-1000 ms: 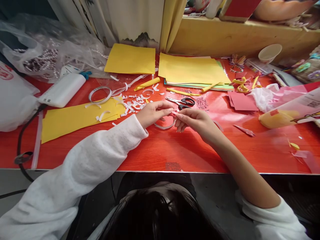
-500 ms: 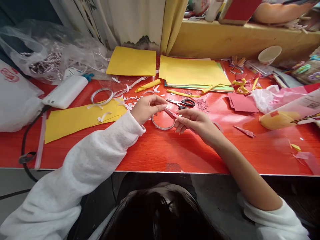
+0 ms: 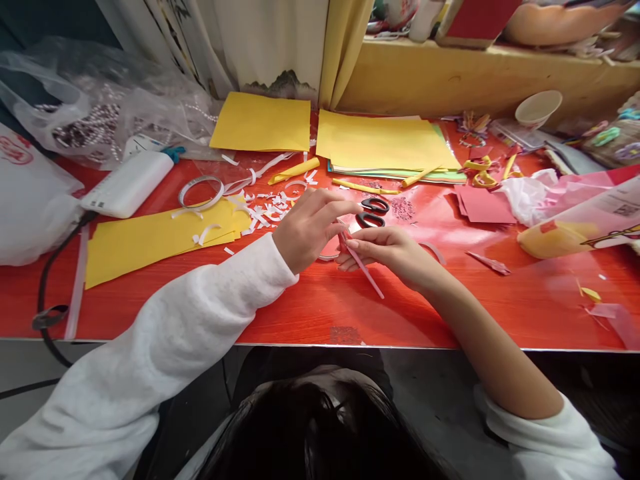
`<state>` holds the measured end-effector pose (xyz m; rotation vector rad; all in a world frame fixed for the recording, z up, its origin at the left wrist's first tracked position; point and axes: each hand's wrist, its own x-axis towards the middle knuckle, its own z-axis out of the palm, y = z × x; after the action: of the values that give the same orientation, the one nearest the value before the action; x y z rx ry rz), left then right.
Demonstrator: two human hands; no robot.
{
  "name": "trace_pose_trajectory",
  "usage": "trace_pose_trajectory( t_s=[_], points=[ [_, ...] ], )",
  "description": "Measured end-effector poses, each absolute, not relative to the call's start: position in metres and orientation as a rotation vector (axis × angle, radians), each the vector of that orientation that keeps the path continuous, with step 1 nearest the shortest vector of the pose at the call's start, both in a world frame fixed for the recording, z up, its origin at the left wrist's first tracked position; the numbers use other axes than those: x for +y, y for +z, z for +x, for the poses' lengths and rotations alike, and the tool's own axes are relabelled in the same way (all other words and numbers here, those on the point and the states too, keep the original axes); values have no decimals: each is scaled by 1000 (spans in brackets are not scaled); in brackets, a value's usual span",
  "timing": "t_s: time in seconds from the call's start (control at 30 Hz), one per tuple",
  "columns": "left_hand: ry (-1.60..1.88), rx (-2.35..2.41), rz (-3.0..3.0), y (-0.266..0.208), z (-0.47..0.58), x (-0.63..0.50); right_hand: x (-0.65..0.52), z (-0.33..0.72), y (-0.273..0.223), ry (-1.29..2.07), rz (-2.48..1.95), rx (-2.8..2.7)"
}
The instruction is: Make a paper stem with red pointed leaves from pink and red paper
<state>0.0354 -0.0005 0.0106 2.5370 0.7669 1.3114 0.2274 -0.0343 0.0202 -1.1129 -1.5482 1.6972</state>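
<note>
My right hand (image 3: 400, 257) is closed on a narrow pink paper strip (image 3: 369, 275), whose long end slants down toward the table's front edge. My left hand (image 3: 309, 230) meets it from the left, with thumb and curled fingers at the strip's upper, folded end (image 3: 344, 238). Under my hands lies a tape roll (image 3: 329, 257), mostly covered by my left hand. Just beyond my fingertips rest scissors with black handles (image 3: 374, 212); their blades are partly hidden. White paper scraps (image 3: 265, 212) are strewn left of my left hand.
Yellow sheets (image 3: 260, 123) and a yellow-topped paper stack (image 3: 385, 143) lie at the back. Another tape roll (image 3: 201, 193) sits by yellow paper (image 3: 145, 243) on the left. Pink paper squares (image 3: 484, 204), a pink folded piece (image 3: 489, 263) and a cup (image 3: 538, 109) are right.
My left hand has moved right and slightly nearer, its fingers now reaching over the strip. The strip has turned, its free end now pointing down and right below my right hand.
</note>
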Motion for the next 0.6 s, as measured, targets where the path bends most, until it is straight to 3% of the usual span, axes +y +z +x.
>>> trace_pose_trajectory(
  t_s=[0.3,0.47,0.6],
  points=[
    [1242,1056,1722,21,43,-5,-32,229,18,1584,-1132,-1291],
    [1144,1173,1724,11,40,0,-26,234,20,1541,-1108,-1233],
    [1172,1224,2090,1,45,0,-28,266,37,1409,-1170,-1050]
  ],
)
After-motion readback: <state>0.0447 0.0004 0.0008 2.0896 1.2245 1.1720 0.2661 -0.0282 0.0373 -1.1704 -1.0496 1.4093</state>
